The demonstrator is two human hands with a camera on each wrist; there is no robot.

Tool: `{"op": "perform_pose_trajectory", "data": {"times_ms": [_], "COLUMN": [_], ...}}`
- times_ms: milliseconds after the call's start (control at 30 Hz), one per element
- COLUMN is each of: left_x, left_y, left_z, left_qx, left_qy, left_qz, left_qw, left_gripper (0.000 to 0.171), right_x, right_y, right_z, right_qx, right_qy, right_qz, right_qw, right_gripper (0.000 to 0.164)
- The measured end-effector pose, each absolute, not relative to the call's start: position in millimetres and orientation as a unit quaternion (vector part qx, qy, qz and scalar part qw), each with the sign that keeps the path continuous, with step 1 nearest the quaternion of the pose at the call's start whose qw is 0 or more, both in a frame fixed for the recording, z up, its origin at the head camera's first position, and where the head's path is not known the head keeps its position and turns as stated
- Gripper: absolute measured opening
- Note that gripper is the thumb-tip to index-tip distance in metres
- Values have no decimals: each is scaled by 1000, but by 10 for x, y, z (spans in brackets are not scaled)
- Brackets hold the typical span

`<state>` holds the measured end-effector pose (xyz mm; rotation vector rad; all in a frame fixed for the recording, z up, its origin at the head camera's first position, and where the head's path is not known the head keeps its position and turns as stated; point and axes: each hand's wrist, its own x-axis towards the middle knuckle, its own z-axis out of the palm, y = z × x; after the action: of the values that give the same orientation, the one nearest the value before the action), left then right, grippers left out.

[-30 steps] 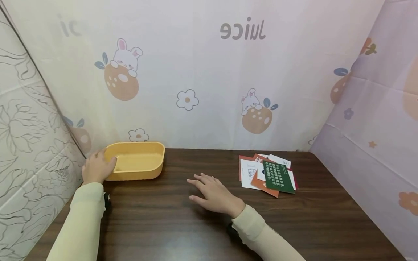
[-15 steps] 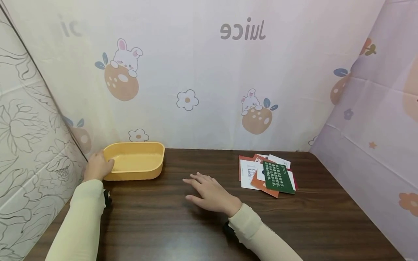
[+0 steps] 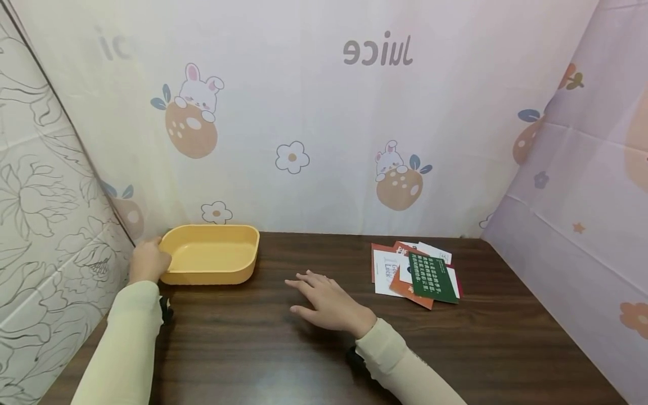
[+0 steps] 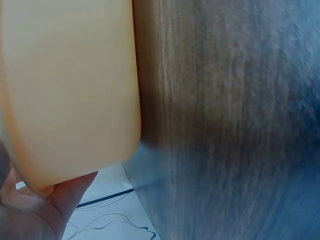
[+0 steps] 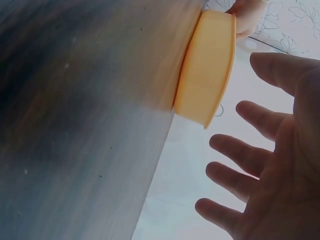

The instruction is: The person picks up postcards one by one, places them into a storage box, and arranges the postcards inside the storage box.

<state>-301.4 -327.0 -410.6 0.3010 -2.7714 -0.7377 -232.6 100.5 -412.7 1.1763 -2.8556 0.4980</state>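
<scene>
A yellow rounded tray-like container stands at the back left of the dark wooden table. My left hand grips its left end by the rim. In the left wrist view, fingers wrap the corner of the rim beside the container's smooth outer wall; part of the hand is out of frame. My right hand hovers palm down over the middle of the table, fingers spread and holding nothing. The right wrist view shows those fingers straight and apart, away from the container.
To the right of my right hand lies a loose pile of cards in green, white and orange-red, overlapping one another. Patterned cloth hangs behind the table and along both sides. The wooden table top extends between the hands.
My left hand's thumb has closed down at the rim, and the container has shifted slightly right and toward me. The right hand has moved a little left; the cards stay put.
</scene>
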Motion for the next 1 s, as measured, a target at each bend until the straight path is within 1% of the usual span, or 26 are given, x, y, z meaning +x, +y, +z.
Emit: {"op": "perform_pose_trajectory", "data": {"times_ms": [167,400,667,867,1000], "left_x": [-3008,-2981,-2966,-2941,-2921], "left_y": [-3283,-3283,-3277,-3272,-3265], "left_z": [-4114,-4099,-4097,-4130,-4150], "left_qx": [92,89,78,68,76], "left_qy": [-955,-957,-958,-956,-953], "left_qz": [-251,-252,-243,-251,-269], "left_qw": [130,113,130,133,120], "left_gripper": [57,54,46,46,49], "right_x": [-2328,-2339,-2357,-2362,-2380], "right_y": [1031,1072,1138,1230,1313], "right_z": [-4134,-4133,-4124,-4112,-4119], "right_qx": [373,369,365,350,339], "right_qy": [-913,-915,-916,-921,-925], "right_qz": [162,165,169,174,171], "right_qw": [2,0,5,3,2], "right_gripper": [57,57,57,57,57]}}
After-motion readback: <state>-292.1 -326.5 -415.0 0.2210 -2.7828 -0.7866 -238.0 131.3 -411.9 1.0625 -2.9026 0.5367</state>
